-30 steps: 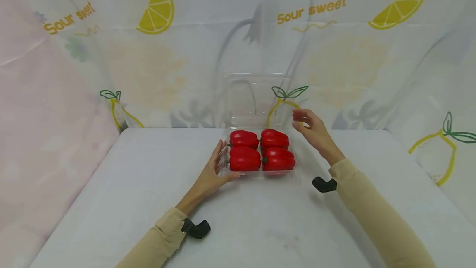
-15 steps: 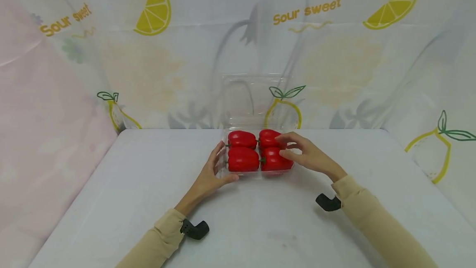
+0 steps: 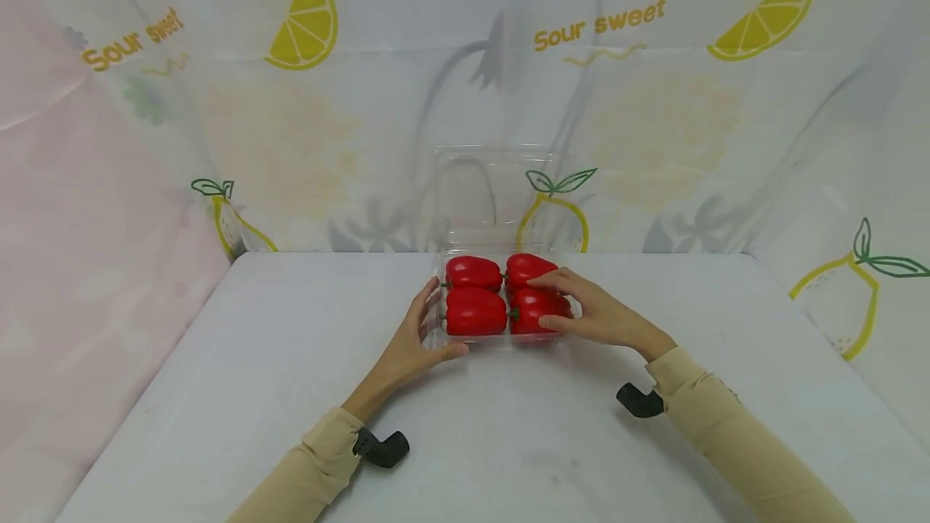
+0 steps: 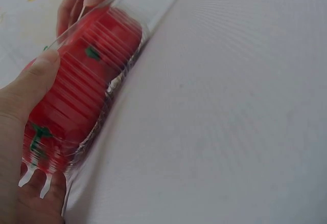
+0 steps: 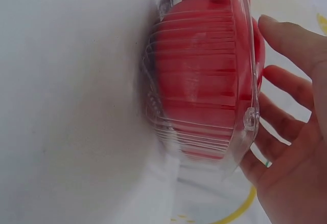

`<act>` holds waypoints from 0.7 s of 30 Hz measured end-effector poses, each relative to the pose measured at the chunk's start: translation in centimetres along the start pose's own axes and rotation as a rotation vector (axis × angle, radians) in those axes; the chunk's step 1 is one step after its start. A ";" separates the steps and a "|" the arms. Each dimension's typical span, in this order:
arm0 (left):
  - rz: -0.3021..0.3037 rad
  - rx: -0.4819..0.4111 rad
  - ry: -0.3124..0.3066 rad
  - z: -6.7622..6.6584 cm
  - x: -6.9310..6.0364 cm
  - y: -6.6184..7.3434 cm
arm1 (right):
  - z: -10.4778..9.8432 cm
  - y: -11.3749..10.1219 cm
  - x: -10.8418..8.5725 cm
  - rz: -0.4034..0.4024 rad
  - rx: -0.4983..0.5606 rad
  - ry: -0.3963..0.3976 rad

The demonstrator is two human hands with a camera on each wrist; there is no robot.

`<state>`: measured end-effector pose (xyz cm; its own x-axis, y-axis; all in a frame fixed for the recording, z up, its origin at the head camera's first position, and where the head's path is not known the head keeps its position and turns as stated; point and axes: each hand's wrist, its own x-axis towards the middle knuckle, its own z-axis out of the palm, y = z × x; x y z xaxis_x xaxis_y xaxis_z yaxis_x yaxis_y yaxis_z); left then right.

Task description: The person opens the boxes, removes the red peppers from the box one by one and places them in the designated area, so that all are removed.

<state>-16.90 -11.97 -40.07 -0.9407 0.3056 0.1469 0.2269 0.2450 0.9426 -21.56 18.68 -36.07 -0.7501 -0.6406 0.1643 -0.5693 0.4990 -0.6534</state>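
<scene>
A clear plastic clamshell box (image 3: 441,339), its lid (image 3: 472,192) raised at the back, stands on the table with several red bell peppers inside. My left hand (image 3: 407,345) holds its front left corner, thumb along the front and fingers at the left side. In the left wrist view, the left thumb (image 4: 38,78) lies on the rim. From the right, my right hand (image 3: 603,313) reaches over the box and grips the front right bell pepper (image 3: 526,309), thumb in front, fingers behind. In the right wrist view, that pepper (image 5: 196,75) shows through the ribbed wall.
The white table (image 3: 327,305) ends at the back against a hanging cloth (image 3: 305,135) printed with lemons. A pink cloth (image 3: 87,265) hangs on the left. Black devices sit on both wrists, such as the left wrist device (image 3: 383,449).
My right hand has come from behind the box's right side, down and left onto the front right bell pepper. The left hand has stayed at the box's corner.
</scene>
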 end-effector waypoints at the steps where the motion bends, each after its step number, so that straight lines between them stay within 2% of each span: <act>1: -0.001 0.001 0.000 0.0 0.0 0.0 | 0.0 0.0 0.0 0.008 -0.004 -0.004; 11: -0.008 0.012 0.000 0.0 0.0 0.0 | 0.2 -0.4 0.0 0.062 -0.037 -0.014; 18: 0.000 0.018 0.020 0.2 0.8 -2.6 | 0.7 0.1 -0.2 0.047 -0.054 0.017; 21: 0.015 0.022 0.036 0.2 0.9 -3.1 | 1.1 0.5 -0.3 0.030 -0.053 0.051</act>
<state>-18.46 -12.30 -42.93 -0.9457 0.2758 0.1719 0.2458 0.2609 0.9336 -21.24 18.41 -37.25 -0.7822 -0.5954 0.1833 -0.5625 0.5486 -0.6186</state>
